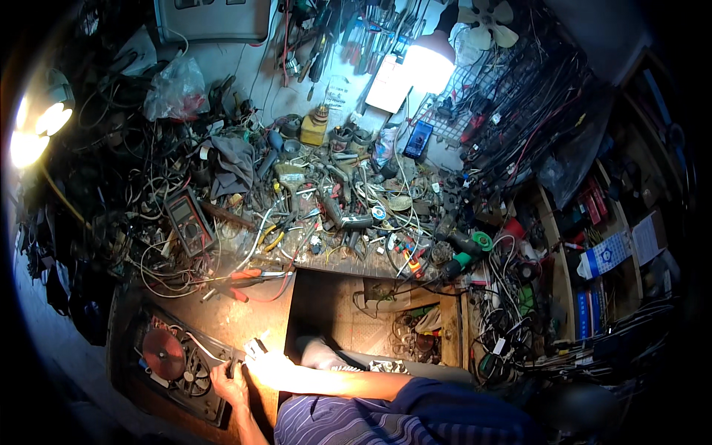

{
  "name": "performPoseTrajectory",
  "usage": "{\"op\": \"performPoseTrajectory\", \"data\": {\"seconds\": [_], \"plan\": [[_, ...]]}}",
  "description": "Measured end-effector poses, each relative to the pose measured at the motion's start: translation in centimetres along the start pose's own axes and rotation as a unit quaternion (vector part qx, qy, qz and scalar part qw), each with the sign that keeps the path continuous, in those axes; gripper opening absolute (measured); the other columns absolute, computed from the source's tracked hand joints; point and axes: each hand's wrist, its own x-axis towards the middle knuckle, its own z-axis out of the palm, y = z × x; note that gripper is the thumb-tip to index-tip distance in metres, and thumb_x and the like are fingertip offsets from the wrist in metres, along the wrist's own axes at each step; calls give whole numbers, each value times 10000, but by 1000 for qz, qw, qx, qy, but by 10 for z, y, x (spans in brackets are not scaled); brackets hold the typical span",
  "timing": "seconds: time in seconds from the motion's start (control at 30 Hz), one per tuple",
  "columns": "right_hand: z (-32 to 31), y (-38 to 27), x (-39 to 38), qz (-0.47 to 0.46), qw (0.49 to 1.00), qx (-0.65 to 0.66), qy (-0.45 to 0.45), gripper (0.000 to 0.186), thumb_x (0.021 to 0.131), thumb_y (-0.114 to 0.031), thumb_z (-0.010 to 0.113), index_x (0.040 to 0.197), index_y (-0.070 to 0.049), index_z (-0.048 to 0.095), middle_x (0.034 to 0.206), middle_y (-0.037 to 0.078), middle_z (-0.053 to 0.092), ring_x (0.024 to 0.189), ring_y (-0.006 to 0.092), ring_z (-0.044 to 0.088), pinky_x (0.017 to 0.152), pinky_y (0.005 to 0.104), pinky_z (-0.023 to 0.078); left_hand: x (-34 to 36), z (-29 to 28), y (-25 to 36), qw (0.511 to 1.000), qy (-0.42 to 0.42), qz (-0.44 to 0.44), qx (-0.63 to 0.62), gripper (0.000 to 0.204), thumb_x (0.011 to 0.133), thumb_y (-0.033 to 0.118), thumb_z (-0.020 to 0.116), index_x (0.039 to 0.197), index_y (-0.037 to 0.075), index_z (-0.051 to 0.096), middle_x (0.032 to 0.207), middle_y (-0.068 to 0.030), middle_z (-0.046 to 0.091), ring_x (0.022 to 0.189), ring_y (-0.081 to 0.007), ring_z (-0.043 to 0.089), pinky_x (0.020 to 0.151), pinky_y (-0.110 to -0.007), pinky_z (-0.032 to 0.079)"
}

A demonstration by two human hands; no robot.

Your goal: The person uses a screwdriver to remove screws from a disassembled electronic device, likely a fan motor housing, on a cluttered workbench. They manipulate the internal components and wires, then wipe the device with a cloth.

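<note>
An opened dark housing [213, 414] lies at the left end of the counter [252, 311], tilted relative to the edge, its inside facing up; that way round, the reddish coil [163, 354] and the small fan [196, 380] beside it are presumably easy to see and reach. A white wire [202, 345] runs from near the coil toward the left hand [231, 384], which sits at the housing's right side with its fingers bent near the wire's end; they seem to pinch there, perhaps to steady it, but I cannot tell whether they grip the wire or only the rim. The right forearm [348, 382] reaches across from the right, bringing the right hand [268, 369] just beside the left, likely so both can work at one spot. Strong glare washes out the right fingers, so I cannot tell whether they are closed on anything. Orange-handled pliers [248, 274] lie beyond the hands, and a multimeter [190, 222] leans farther back with its face toward the person, probably for easy reading. A lit bulb [430, 67] hangs above the cluttered far side, apparently to light it.
</note>
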Motion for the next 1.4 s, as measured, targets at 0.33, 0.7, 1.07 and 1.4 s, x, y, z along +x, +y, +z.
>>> {"op": "performPoseTrajectory", "data": {"seconds": [0.33,0.7,1.07,1.4], "plan": [[-36,-4,13,-22,995,-17,91,483,926,-180,522,1348,55,506,939,207,631,856,359,624,833,517,502,1,-4,8,1000,4,21,-16,316,807,175,779,1024,-35,685,984,-182,656,979,-361,599,906,-440,483],[-139,90,15,-14,974,209,-84,498,960,-255,534,1365,21,447,1033,229,642,799,406,675,631,473,547,11,72,162,734,-172,-199,-627,388,1025,336,591,1245,16,601,1148,-95,650,1072,-238,617,975,-396,492],[-176,190,-23,-113,964,239,12,400,913,-105,565,1289,17,506,811,205,626,616,385,637,514,492,473,28,137,165,718,-64,-355,-595,441,983,508,613,1042,72,639,970,-94,692,862,-224,661,732,-348,530],[-142,210,-17,-45,971,221,75,483,893,-156,645,1317,-3,471,856,186,644,714,411,656,558,474,495,20,130,110,939,-343,-9,-34,345,869,193,729,1171,45,650,1002,-108,697,887,-231,651,776,-330,522]]}}
